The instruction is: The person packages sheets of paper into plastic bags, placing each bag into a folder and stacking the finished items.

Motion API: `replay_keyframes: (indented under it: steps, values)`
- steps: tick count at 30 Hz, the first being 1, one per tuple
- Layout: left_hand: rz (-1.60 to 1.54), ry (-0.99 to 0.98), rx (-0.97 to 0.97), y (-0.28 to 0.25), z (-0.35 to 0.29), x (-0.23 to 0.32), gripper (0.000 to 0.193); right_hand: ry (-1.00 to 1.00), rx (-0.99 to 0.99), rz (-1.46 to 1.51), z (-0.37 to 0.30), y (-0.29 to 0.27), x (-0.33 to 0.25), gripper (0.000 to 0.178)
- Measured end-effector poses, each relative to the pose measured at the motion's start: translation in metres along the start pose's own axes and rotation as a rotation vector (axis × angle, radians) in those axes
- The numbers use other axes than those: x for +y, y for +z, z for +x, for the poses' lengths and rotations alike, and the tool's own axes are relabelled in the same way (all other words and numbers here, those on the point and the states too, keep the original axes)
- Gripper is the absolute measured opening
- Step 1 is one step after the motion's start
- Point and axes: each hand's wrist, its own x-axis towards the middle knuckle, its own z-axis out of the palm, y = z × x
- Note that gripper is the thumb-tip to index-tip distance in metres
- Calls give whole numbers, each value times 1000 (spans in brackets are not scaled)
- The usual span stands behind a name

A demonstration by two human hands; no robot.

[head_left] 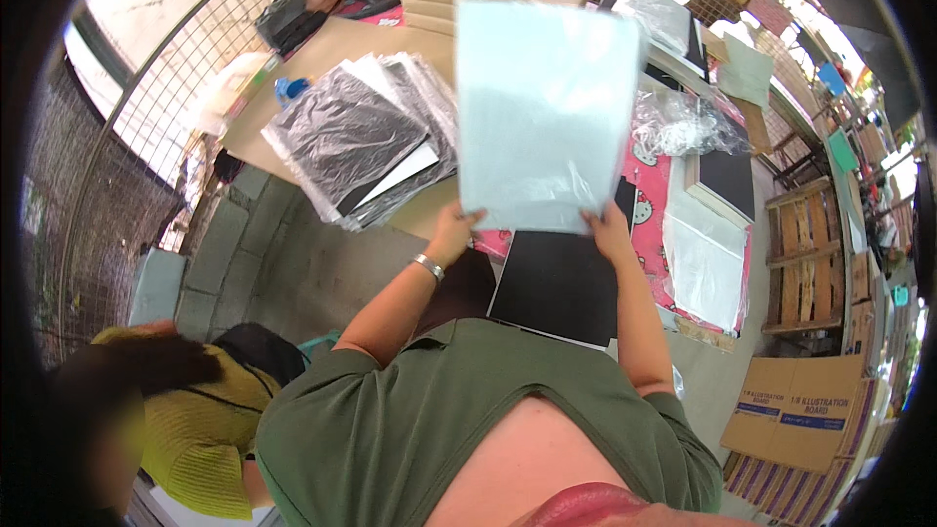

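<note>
Left hand (pixel 455 232) pinches lower left corner of glossy pale blue sheet (pixel 547 107), right hand (pixel 610 232) pinches lower right corner; sheet held up between them, hiding part of the work surface behind; black board (pixel 553 283) nearer the body, below sheet in view; plastic-wrapped black sheets (pixel 351 132) to the left, crumpled clear plastic (pixel 683 124) and pink printed cover (pixel 652 179) to the right
</note>
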Motion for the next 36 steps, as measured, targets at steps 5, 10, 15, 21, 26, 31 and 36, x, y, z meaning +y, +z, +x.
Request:
replay_keyframes:
  steps: [5, 10, 15, 21, 26, 31, 36]
  values:
    - [-206, 347, 511, -79, -1, 76, 18, -49, -187, 670, 62, 41, -108, 36]
    - [86, 131, 854, -176, 12, 82, 30, -155, -277, 480, 55, 84, -74, 32]
    - [486, -237, 810, -261, 1, 23, 63, 92, -176, 467, -29, 31, -19, 26]
    - [963, -169, 1083, -161, 1, 58, 88, 451, 534, -319, -193, -98, 120, 33]
    - [1011, 8, 896, -283, 20, -26, 81, 275, 433, -294, -214, -82, 161, 51]
    - [1398, 234, 851, -113, 11, 41, 76, 482, 564, -472, -193, -64, 184, 56]
    - [1271, 253, 514, -27, -23, 23, 72, 643, 496, -650, -187, -60, 153, 51]
